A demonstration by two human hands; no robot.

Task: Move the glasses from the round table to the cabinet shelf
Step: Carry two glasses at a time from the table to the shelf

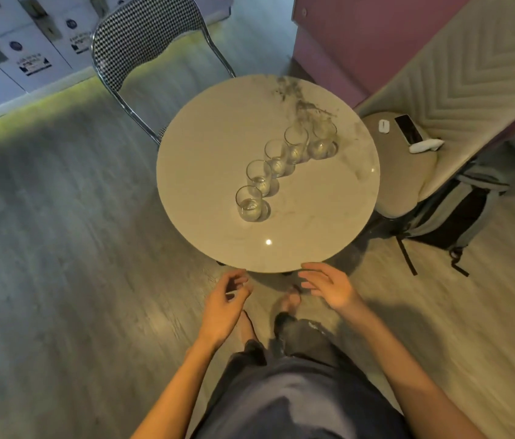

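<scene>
Several clear drinking glasses stand upright in a diagonal row on the round marble-look table (205, 172). The nearest glass (249, 203) is at the row's lower left and the farthest glass (323, 139) at its upper right. My left hand (226, 304) hovers just short of the table's near edge, fingers loosely curled, holding nothing. My right hand (329, 286) hovers beside it at the same edge, fingers spread and relaxed, also holding nothing. Neither hand touches a glass. No cabinet shelf is in view.
A houndstooth chair (142, 36) with a chrome frame stands behind the table at the left. A beige padded chair (408, 172) at the right carries a phone and small white items. A backpack (452, 217) leans by it. White boxes (12, 45) line the far left wall.
</scene>
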